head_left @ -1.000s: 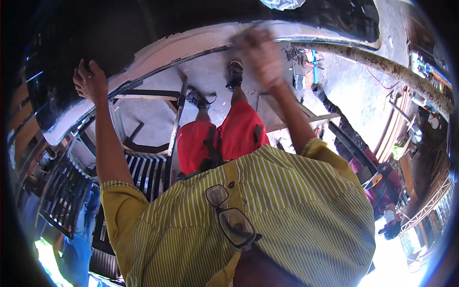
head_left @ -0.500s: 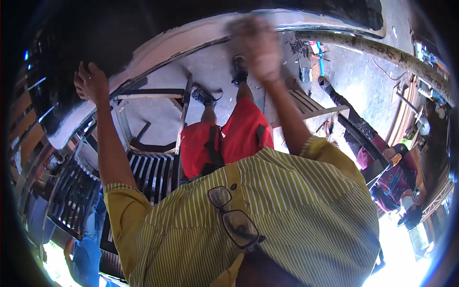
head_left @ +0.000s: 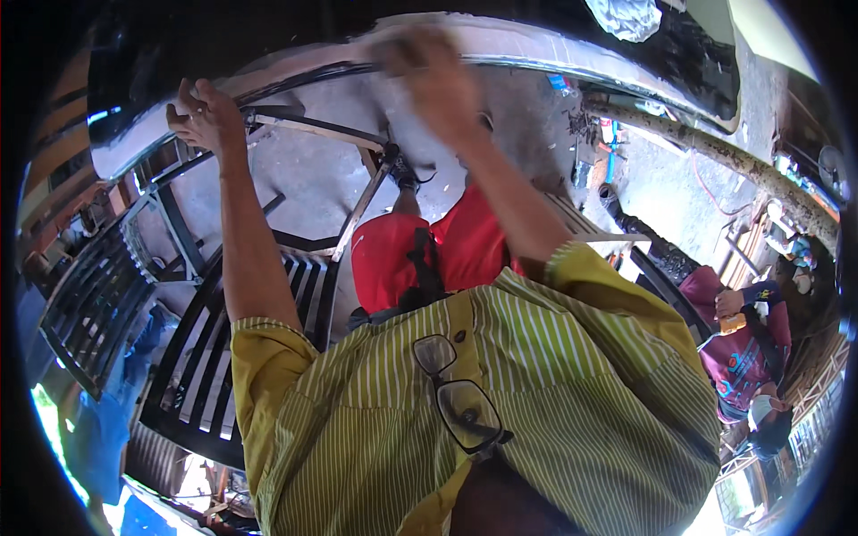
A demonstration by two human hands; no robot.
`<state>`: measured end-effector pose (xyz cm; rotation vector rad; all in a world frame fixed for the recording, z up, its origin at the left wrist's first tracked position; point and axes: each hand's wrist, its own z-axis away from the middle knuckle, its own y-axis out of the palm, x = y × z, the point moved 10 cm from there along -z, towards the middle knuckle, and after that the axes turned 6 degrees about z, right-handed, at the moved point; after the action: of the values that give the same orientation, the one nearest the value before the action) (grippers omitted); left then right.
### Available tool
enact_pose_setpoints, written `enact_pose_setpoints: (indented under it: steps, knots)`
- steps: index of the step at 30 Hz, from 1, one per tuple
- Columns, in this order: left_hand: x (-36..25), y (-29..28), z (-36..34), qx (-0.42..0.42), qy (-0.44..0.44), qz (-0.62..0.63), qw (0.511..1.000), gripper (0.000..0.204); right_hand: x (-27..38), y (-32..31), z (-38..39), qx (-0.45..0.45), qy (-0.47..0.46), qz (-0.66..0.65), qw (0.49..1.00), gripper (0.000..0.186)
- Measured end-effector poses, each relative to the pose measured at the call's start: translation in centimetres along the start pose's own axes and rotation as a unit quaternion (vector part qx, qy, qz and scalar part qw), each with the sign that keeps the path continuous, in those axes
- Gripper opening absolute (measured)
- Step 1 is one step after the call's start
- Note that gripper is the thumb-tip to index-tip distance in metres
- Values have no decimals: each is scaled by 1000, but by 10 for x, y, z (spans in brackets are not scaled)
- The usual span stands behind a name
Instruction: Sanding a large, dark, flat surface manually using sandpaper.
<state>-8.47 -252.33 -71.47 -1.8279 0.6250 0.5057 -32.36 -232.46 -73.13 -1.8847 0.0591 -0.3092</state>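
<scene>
A large glossy black panel (head_left: 295, 31) with a curved edge fills the top of the view, and a pale, greyish-pink strip (head_left: 536, 45) runs along that edge. My left hand (head_left: 207, 116) rests on the panel's left part by the strip, its fingers spread and nothing held. Farther right, my right hand (head_left: 440, 89) is over the strip, smeared by motion. Its fingers are closed on a small dark block (head_left: 399, 52), pressed to or just above the surface; the block's kind is too blurred to tell.
Black slatted chairs (head_left: 201, 357) stand at lower left. A crumpled white wad (head_left: 626, 18) lies on the panel at upper right, near a long pole (head_left: 715, 147). Another person (head_left: 737, 348) sits at the right, holding an orange-brown thing. Tools lie on the concrete floor (head_left: 509, 116).
My right hand has moved left along the pale strip with the dark block. The view has shifted, bringing the white wad into sight. My left hand stays on the panel.
</scene>
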Motion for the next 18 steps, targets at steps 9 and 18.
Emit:
enact_pose_setpoints:
  steps: [9, 18]
  knots:
    - [30, 32, -14, -31, -62, -55, 996, 49, -119, -45, 43, 7, 309, 27, 951, 40]
    - [12, 26, -9, -7, -105, 17, 994, 53, 12, 16, -37, 45, -35, 142, 988, 45]
